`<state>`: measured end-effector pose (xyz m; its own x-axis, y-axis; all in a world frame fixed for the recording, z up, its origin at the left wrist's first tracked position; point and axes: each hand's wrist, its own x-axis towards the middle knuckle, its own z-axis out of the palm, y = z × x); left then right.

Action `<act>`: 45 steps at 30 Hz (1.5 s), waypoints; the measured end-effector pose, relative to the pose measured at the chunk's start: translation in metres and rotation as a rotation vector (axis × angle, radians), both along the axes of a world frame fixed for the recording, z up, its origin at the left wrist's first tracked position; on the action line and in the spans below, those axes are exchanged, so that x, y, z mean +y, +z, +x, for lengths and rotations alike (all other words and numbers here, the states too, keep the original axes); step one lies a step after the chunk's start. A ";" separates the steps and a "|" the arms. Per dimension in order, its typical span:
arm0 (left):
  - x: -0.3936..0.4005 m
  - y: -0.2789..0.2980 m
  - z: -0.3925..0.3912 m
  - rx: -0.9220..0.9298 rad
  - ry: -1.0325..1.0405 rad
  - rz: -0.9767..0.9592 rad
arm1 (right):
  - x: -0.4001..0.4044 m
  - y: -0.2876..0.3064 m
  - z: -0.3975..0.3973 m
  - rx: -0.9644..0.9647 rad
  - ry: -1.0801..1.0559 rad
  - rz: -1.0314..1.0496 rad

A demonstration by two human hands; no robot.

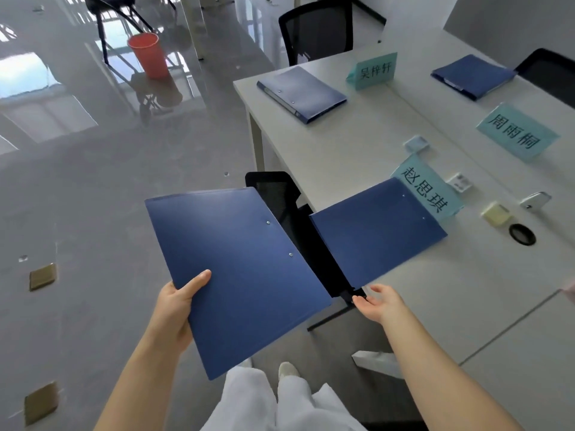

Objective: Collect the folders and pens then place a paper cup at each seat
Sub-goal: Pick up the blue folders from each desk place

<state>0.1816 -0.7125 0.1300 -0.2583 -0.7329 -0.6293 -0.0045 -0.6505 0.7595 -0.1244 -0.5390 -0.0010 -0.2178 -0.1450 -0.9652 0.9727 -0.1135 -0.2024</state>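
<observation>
My left hand (177,309) grips a blue folder (236,272) by its near left corner, thumb on top, and holds it flat in the air beside the table. A second blue folder (376,228) lies on the white table (342,150) with its near part jutting over the edge. My right hand (378,301) is just under that folder's near corner, palm up and fingers relaxed, holding nothing. Two more blue folders lie farther along: one (301,93) at the far left seat, another (473,74) at the far right.
Teal name cards (373,70) (516,132) (429,189) stand on the table. A black mesh chair (280,194) is tucked between the two near folders, others (314,32) at the far end. A red bucket (146,54) sits on the glossy floor at left.
</observation>
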 end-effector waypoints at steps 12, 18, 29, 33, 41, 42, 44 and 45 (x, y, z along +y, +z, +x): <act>-0.061 -0.003 -0.019 -0.053 -0.124 0.017 | -0.033 -0.019 -0.007 -0.029 -0.192 -0.026; -0.079 -0.003 -0.022 -0.047 -0.168 0.016 | -0.053 -0.005 -0.003 0.217 -0.117 -0.008; -0.101 -0.001 -0.018 -0.020 -0.135 0.020 | -0.053 0.035 0.016 0.361 -0.204 -0.138; -0.110 0.004 -0.012 0.000 -0.125 0.019 | -0.045 0.052 0.030 0.159 -0.257 -0.378; -0.127 0.013 0.003 0.028 -0.132 0.000 | -0.059 0.088 0.072 0.185 0.061 -0.585; -0.130 0.013 0.006 0.029 -0.127 -0.005 | -0.064 0.092 0.074 0.211 0.130 -0.609; -0.135 0.014 0.009 0.025 -0.125 -0.013 | -0.071 0.099 0.076 0.253 0.260 -0.668; -0.138 0.014 0.012 0.023 -0.119 -0.014 | -0.076 0.103 0.079 0.270 0.321 -0.694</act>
